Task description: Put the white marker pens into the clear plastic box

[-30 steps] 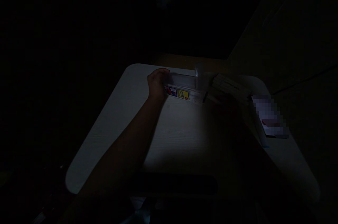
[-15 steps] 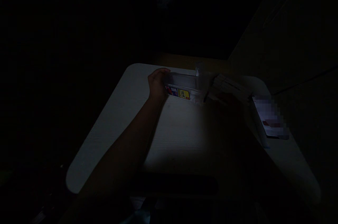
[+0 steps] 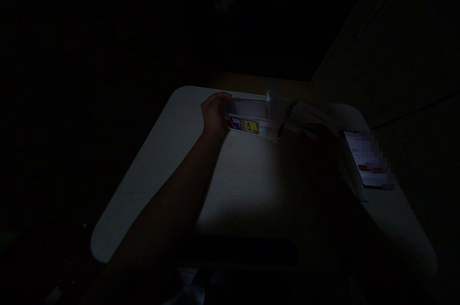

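Note:
My left hand (image 3: pixel 215 113) is closed round the left end of a clear plastic box (image 3: pixel 247 109) on the table. A label (image 3: pixel 241 124) with yellow, blue and red areas runs along the box's near side. Crinkled clear plastic (image 3: pixel 272 113) stands up at the box's right end. My right hand (image 3: pixel 318 139) is in deep shadow to the right of it. It is nearest a pale, flat-sided object with darker lines (image 3: pixel 309 114), whose kind I cannot make out. The right fingers are too dark to read.
The room is very dark. A white table (image 3: pixel 165 151) with rounded corners lies beneath both arms. Near its right side a lit phone (image 3: pixel 364 158) rests on a pale block-like object (image 3: pixel 354 175). A dark slot (image 3: pixel 244 250) runs along the front edge.
My right hand has shifted slightly to the right, away from the box. The left hand and the box stay in place.

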The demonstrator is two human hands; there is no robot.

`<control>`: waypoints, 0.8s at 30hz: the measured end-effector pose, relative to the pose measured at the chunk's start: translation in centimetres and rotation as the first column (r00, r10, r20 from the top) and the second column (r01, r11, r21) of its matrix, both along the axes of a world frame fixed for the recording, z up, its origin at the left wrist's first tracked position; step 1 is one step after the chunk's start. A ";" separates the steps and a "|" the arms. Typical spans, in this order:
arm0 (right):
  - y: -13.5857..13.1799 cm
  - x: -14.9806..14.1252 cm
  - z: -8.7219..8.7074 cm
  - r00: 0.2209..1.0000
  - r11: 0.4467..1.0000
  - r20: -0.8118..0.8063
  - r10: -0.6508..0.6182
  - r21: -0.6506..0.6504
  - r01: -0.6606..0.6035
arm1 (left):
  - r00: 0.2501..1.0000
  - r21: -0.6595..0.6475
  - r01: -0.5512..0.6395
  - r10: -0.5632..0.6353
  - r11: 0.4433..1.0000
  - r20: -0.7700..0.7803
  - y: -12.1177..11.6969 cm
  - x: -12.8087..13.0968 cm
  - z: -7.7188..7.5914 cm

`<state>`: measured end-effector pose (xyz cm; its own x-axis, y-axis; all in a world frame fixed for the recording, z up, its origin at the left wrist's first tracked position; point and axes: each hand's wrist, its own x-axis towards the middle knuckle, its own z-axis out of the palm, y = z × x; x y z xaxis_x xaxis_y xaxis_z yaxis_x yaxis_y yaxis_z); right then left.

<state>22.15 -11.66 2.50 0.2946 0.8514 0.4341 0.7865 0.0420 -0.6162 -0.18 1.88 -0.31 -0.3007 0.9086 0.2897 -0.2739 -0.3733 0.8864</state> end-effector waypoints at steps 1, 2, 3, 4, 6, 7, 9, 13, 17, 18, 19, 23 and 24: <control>0.1 0.1 -0.1 1.000 1.000 -0.003 -0.004 0.020 0.004 | 1.000 0.003 -0.007 0.007 1.000 -0.006 0.0 0.0 0.0; 0.1 0.2 -0.3 1.000 0.999 -0.002 -0.004 0.040 0.004 | 1.000 0.005 -0.010 0.010 1.000 -0.013 0.0 0.0 0.0; 0.2 0.3 -0.4 1.000 0.998 0.004 0.000 0.060 0.000 | 1.000 0.006 -0.012 0.013 1.000 -0.022 0.0 0.0 0.0; 0.3 0.4 -0.4 1.000 0.997 0.010 -0.001 0.081 0.000 | 0.999 0.006 -0.015 0.015 1.000 -0.028 0.0 0.0 0.0; 0.3 0.4 -0.5 1.000 0.994 0.005 -0.009 0.111 0.008 | 0.999 0.000 -0.016 0.016 1.000 -0.041 0.0 0.0 0.1; 0.3 0.4 -0.4 1.000 0.992 -0.004 -0.020 0.123 0.021 | 0.999 -0.001 -0.019 0.019 1.000 -0.048 0.0 0.0 0.1; 0.2 0.4 -0.3 0.999 0.987 -0.021 -0.047 0.151 0.050 | 0.998 -0.001 -0.021 0.021 1.000 -0.060 -0.1 0.0 0.2; 0.1 0.4 0.0 0.996 0.973 -0.044 -0.078 0.215 0.086 | 0.998 -0.006 -0.008 0.008 1.000 -0.063 -0.1 0.0 0.1; 0.3 0.9 -0.3 0.992 0.942 -0.098 -0.085 0.317 0.112 | 0.998 0.006 0.000 0.001 1.000 -0.068 0.0 0.0 0.0; 0.4 1.0 -0.4 0.990 0.933 -0.109 -0.091 0.338 0.123 | 0.998 0.008 0.005 -0.004 1.000 -0.070 0.0 -0.1 -0.1; 0.5 1.2 -0.4 0.986 0.921 -0.124 -0.111 0.360 0.149 | 0.997 0.013 0.007 -0.006 1.000 -0.071 0.0 -0.1 -0.1; 0.7 1.5 0.1 0.954 0.849 -0.193 -0.228 0.440 0.292 | 0.997 0.024 0.003 -0.001 1.000 -0.075 0.0 -0.1 -0.1; 0.7 1.4 0.4 0.945 0.829 -0.230 -0.232 0.461 0.316 | 0.997 0.017 0.005 -0.004 1.000 -0.074 0.0 -0.1 -0.1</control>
